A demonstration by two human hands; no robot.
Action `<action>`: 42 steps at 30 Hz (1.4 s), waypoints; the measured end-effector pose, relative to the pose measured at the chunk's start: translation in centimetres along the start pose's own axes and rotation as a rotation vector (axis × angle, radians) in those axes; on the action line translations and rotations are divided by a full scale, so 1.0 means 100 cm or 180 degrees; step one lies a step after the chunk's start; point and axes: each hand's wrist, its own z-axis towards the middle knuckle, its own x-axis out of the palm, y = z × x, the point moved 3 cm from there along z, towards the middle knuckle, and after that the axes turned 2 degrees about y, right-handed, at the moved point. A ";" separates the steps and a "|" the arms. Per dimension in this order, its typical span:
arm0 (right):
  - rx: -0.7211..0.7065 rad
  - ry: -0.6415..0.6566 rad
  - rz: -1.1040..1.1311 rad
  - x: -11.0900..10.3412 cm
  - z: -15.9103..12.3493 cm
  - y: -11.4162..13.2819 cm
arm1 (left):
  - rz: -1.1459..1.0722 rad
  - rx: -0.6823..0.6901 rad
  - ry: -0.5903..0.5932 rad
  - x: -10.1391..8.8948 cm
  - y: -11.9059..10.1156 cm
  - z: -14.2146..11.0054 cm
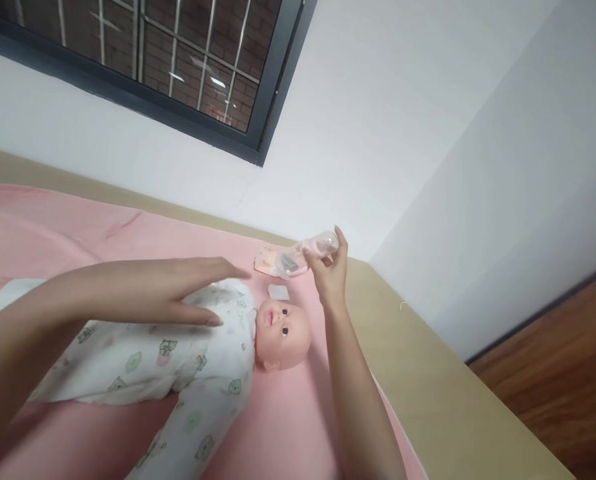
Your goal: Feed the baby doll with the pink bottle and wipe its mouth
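Note:
A baby doll in a white sleepsuit with green and pink animal prints lies on its back on a pink sheet. Over the doll's chest, my left hand is stretched out, thumb apart from the fingers, holding nothing. Beyond the doll's head, my right hand grips one end of a clear plastic package with pink and orange parts; its exact kind is unclear. A small white square lies beside the doll's head, on the wall side.
The pink sheet covers part of a pale wooden tabletop, whose bare edge runs along the right. Behind it rises a white wall with a dark-framed, barred window. A brown wood surface shows at far right.

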 end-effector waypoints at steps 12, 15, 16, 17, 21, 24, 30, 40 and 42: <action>0.0033 0.1105 0.1074 0.074 -0.082 0.076 | -0.0096 -0.0251 -0.0590 0.011 -0.020 0.019; 0.0010 0.1090 0.1113 0.076 -0.086 0.076 | 0.0017 -0.0238 -0.0618 0.010 -0.020 0.019; -0.0004 0.1059 0.1127 0.075 -0.086 0.076 | 0.0047 -0.0225 -0.0647 0.010 -0.018 0.020; -0.0027 0.1005 0.1136 0.074 -0.085 0.077 | 0.0082 -0.0214 -0.0671 0.010 -0.016 0.020; -0.0207 0.0634 0.0984 0.059 -0.073 0.080 | 0.0242 -0.0186 -0.0839 0.006 -0.002 0.021; -0.0349 0.0302 0.0714 0.042 -0.052 0.071 | 0.0331 -0.0280 -0.0995 -0.004 0.015 0.022; 0.0054 -0.0316 0.0070 -0.002 -0.003 -0.008 | 0.0592 -0.1302 -0.0946 -0.022 0.062 0.029; 0.1439 0.0223 -0.1973 -0.029 -0.029 -0.138 | 0.0994 -0.2222 -0.0138 -0.001 0.166 0.031; 0.1321 0.0333 -0.2209 -0.027 -0.032 -0.144 | 0.0948 -0.2283 -0.0096 0.002 0.175 0.031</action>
